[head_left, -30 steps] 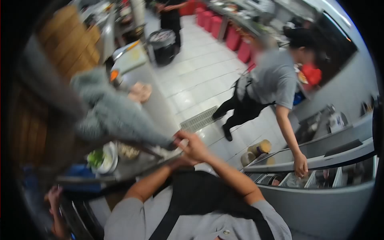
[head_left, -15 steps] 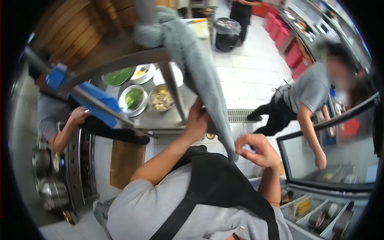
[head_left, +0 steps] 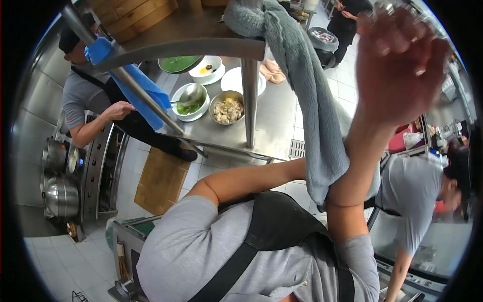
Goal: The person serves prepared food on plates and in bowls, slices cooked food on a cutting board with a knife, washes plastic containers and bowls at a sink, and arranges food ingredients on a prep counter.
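A grey plush towel (head_left: 322, 116) hangs from a metal post of the shelf frame, knotted near the top. My left forearm (head_left: 266, 176) reaches behind this towel, which hides my left hand, so its fingers and anything in them do not show. My right hand (head_left: 400, 70) is raised high at the upper right, large and close to the camera. Its fingers are bent but smeared by motion. Nothing held shows clearly in it. The towel's lower end lies against my right forearm.
On the steel table (head_left: 274, 131) stand a bowl of greens (head_left: 201, 111) with a ladle (head_left: 191, 94), a metal bowl of food (head_left: 214, 116) and a white plate (head_left: 231, 80). A blue cloth (head_left: 143, 95) hangs on the frame. Co-workers stand left, right (head_left: 410, 191) and behind.
My right hand has risen from the towel's lower end to the upper right. My left hand has gone behind the towel. A ladle now shows over the greens; the right co-worker has bent down.
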`<action>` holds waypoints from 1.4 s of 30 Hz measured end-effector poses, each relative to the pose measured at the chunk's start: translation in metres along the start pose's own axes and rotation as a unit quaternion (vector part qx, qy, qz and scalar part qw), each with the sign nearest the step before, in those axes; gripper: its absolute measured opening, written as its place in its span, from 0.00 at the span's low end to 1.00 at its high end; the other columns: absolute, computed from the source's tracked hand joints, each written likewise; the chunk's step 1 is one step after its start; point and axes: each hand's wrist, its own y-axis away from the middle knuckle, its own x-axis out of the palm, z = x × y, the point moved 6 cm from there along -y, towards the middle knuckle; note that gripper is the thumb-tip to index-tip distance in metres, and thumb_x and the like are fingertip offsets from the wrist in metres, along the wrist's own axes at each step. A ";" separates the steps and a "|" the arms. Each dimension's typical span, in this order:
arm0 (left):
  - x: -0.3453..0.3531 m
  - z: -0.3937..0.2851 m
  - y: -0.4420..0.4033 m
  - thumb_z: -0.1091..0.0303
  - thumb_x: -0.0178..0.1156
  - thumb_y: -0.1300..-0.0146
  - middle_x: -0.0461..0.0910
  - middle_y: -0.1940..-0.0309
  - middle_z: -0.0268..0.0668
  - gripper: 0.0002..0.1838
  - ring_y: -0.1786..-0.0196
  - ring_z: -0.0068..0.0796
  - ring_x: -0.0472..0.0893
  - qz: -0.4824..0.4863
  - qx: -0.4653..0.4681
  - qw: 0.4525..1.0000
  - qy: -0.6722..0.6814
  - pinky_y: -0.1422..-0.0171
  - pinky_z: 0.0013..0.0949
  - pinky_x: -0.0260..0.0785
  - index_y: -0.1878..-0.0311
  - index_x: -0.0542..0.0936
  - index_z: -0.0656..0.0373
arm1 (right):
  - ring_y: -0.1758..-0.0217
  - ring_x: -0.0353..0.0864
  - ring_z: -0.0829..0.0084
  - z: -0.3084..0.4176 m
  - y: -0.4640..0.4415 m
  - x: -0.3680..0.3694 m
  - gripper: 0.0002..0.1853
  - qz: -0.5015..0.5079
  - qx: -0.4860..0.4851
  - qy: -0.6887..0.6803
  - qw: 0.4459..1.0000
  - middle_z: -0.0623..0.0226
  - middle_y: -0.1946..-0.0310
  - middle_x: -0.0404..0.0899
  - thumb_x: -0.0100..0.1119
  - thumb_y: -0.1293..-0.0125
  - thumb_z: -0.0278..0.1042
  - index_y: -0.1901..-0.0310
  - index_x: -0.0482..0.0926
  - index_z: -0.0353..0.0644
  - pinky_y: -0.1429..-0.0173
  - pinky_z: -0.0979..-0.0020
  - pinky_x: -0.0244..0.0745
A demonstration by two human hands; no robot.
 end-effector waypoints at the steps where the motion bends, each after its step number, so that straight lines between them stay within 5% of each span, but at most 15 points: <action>1: -0.005 -0.001 -0.001 0.65 0.62 0.30 0.75 0.41 0.41 0.23 0.41 0.30 0.75 -0.003 -0.004 1.000 0.005 0.35 0.35 0.69 0.36 0.72 0.63 | 0.60 0.64 0.72 -0.016 0.014 -0.005 0.21 -0.046 -0.016 0.004 0.999 0.69 0.61 0.69 0.45 0.22 0.51 0.57 0.79 0.42 0.48 0.63 0.61; 7: -0.021 0.005 -0.019 0.63 0.62 0.30 0.74 0.39 0.42 0.24 0.39 0.31 0.74 0.002 -0.031 0.998 0.051 0.33 0.36 0.68 0.35 0.71 0.63 | 0.60 0.64 0.72 -0.068 0.124 -0.057 0.26 -0.251 0.009 -0.068 0.966 0.65 0.61 0.69 0.46 0.23 0.60 0.52 0.78 0.41 0.52 0.69 0.66; 9: -0.032 0.002 -0.024 0.62 0.62 0.30 0.74 0.39 0.42 0.24 0.38 0.31 0.74 -0.001 -0.043 0.997 0.065 0.32 0.36 0.68 0.35 0.70 0.62 | 0.46 0.71 0.62 -0.079 0.156 -0.074 0.35 -0.282 0.013 -0.153 0.947 0.56 0.47 0.74 0.47 0.27 0.69 0.40 0.75 0.40 0.36 0.58 0.69; 11: -0.043 -0.001 -0.032 0.62 0.61 0.29 0.73 0.38 0.42 0.25 0.37 0.32 0.74 -0.006 -0.056 0.995 0.080 0.32 0.36 0.68 0.34 0.70 0.62 | 0.35 0.73 0.51 -0.081 0.178 -0.065 0.41 -0.330 0.093 -0.033 0.939 0.47 0.34 0.70 0.44 0.29 0.73 0.31 0.66 0.42 0.35 0.56 0.74; 14: -0.054 -0.006 -0.041 0.61 0.61 0.29 0.73 0.37 0.43 0.26 0.36 0.32 0.73 -0.016 -0.078 0.991 0.109 0.31 0.37 0.67 0.34 0.69 0.62 | 0.27 0.66 0.46 -0.080 0.200 -0.069 0.47 -0.275 0.158 0.009 0.948 0.44 0.30 0.66 0.47 0.33 0.76 0.28 0.62 0.40 0.26 0.51 0.66; 22: -0.085 -0.028 -0.043 0.58 0.61 0.29 0.71 0.35 0.44 0.28 0.33 0.34 0.72 -0.124 -0.104 0.972 0.170 0.29 0.38 0.66 0.32 0.68 0.62 | 0.17 0.47 0.50 -0.094 0.221 -0.102 0.46 -0.124 0.251 -0.152 0.948 0.42 0.23 0.54 0.60 0.30 0.55 0.23 0.53 0.30 0.18 0.56 0.42; 26: -0.089 -0.022 -0.036 0.54 0.59 0.28 0.68 0.32 0.46 0.30 0.30 0.36 0.70 -0.168 0.018 0.982 0.090 0.26 0.41 0.65 0.30 0.65 0.61 | 0.16 0.47 0.62 -0.094 0.225 -0.130 0.45 -0.034 0.334 -0.198 0.921 0.51 0.20 0.49 0.60 0.29 0.49 0.22 0.49 0.32 0.17 0.63 0.39; 29: -0.091 -0.022 -0.030 0.53 0.58 0.27 0.69 0.34 0.51 0.27 0.31 0.39 0.72 -0.260 0.072 0.963 -0.025 0.29 0.44 0.69 0.34 0.67 0.62 | 0.16 0.45 0.64 -0.108 0.248 -0.158 0.44 0.031 0.388 -0.266 0.882 0.54 0.19 0.47 0.61 0.29 0.44 0.21 0.48 0.34 0.16 0.65 0.38; 31: -0.100 -0.016 -0.014 0.55 0.57 0.26 0.72 0.37 0.52 0.24 0.34 0.40 0.76 -0.326 0.061 0.936 -0.117 0.32 0.43 0.72 0.38 0.69 0.63 | 0.20 0.57 0.63 -0.120 0.267 -0.191 0.38 0.076 0.421 -0.262 0.865 0.54 0.24 0.60 0.62 0.29 0.38 0.24 0.57 0.33 0.20 0.62 0.53; 32: -0.101 -0.010 -0.010 0.59 0.57 0.26 0.79 0.53 0.46 0.18 0.51 0.36 0.82 -0.460 0.036 0.887 0.001 0.47 0.37 0.78 0.44 0.72 0.62 | 0.22 0.62 0.63 -0.129 0.283 -0.220 0.36 0.114 0.452 -0.260 0.845 0.54 0.26 0.64 0.62 0.30 0.36 0.25 0.60 0.33 0.22 0.61 0.59; 33: -0.103 -0.002 0.000 0.60 0.57 0.26 0.77 0.58 0.43 0.16 0.56 0.33 0.80 -0.466 0.057 0.883 0.000 0.53 0.34 0.75 0.45 0.72 0.62 | 0.24 0.66 0.63 -0.136 0.288 -0.244 0.34 0.150 0.483 -0.257 0.824 0.55 0.28 0.68 0.63 0.30 0.35 0.27 0.63 0.33 0.25 0.61 0.64; 35: -0.117 0.029 0.027 0.62 0.56 0.26 0.74 0.69 0.37 0.13 0.67 0.26 0.75 -0.475 0.098 0.874 -0.001 0.63 0.29 0.70 0.48 0.72 0.61 | 0.34 0.78 0.63 -0.160 0.280 -0.300 0.25 -0.005 0.618 -0.130 0.775 0.58 0.38 0.79 0.63 0.31 0.31 0.34 0.72 0.36 0.34 0.60 0.75; 37: -0.115 0.039 0.031 0.62 0.52 0.24 0.67 0.75 0.33 0.09 0.73 0.22 0.66 -0.473 0.088 0.877 0.006 0.68 0.28 0.60 0.51 0.69 0.59 | 0.39 0.81 0.64 -0.215 0.286 -0.365 0.20 -0.009 0.542 0.107 0.834 0.59 0.43 0.82 0.60 0.30 0.29 0.37 0.76 0.37 0.37 0.62 0.77; 39: -0.117 0.046 0.028 0.65 0.51 0.24 0.64 0.77 0.31 0.07 0.74 0.20 0.63 -0.453 0.095 0.886 -0.001 0.69 0.27 0.55 0.52 0.69 0.58 | 0.40 0.82 0.59 -0.250 0.262 -0.399 0.20 0.039 0.476 0.346 0.808 0.59 0.43 0.82 0.58 0.31 0.29 0.37 0.77 0.40 0.37 0.60 0.77; 42: -0.127 0.044 0.021 0.66 0.54 0.26 0.66 0.75 0.31 0.08 0.73 0.20 0.65 -0.436 0.114 0.891 -0.057 0.68 0.26 0.57 0.52 0.70 0.59 | 0.31 0.73 0.54 -0.309 0.239 -0.430 0.20 0.108 0.414 0.491 0.759 0.57 0.38 0.78 0.60 0.32 0.31 0.39 0.78 0.43 0.29 0.56 0.70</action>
